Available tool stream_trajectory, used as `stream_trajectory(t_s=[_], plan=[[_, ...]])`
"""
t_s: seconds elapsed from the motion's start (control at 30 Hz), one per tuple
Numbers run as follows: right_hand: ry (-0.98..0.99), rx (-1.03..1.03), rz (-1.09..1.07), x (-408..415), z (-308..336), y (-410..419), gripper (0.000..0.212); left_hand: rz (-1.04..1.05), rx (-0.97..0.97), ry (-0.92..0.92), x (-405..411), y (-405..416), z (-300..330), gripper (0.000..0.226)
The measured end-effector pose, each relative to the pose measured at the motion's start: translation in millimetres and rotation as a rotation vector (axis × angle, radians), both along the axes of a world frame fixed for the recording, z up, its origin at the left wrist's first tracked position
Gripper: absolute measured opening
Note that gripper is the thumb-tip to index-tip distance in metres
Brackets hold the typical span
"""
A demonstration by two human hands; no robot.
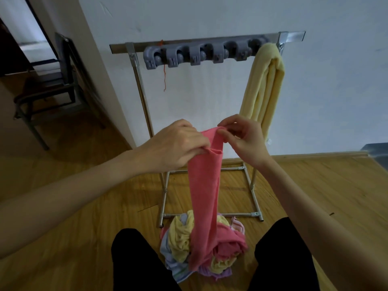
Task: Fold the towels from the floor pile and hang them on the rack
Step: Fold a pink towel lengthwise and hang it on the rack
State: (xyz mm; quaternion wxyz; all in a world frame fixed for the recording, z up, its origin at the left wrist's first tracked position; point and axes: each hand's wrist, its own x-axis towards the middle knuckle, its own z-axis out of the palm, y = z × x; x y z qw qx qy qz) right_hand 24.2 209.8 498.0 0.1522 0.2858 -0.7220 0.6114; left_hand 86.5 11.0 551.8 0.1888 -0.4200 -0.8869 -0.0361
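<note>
A pink towel hangs lengthwise from both my hands down to the floor pile of yellow, pink, purple and pale blue towels between my legs. My left hand grips the towel's top edge on the left. My right hand pinches the top corner beside it. Behind stands the metal rack, its top bar carrying a grey strip of clips. A folded yellow towel hangs at the bar's right end.
The rack's base frame lies on the wooden floor just past the pile. A white wall is directly behind the rack. A dark metal chair stands at the left by a doorway. A grey object sits at the right edge.
</note>
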Motion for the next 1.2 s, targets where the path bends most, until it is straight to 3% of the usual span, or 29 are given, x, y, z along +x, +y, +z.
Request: stream_trajectory(t_s=[0.5,0.93,1.2], plan=[[-0.090,-0.146,0.159,21,10,1,0.008,0.136,0.383,0.070,-6,9,-16,0.034],[-0.199,-0.199,0.200,24,14,5,0.015,0.283,0.538,0.066,-8,19,-23,0.031],[-0.314,-0.335,0.206,25,12,-2,0.030,0.283,0.576,0.108,-19,23,-15,0.025]])
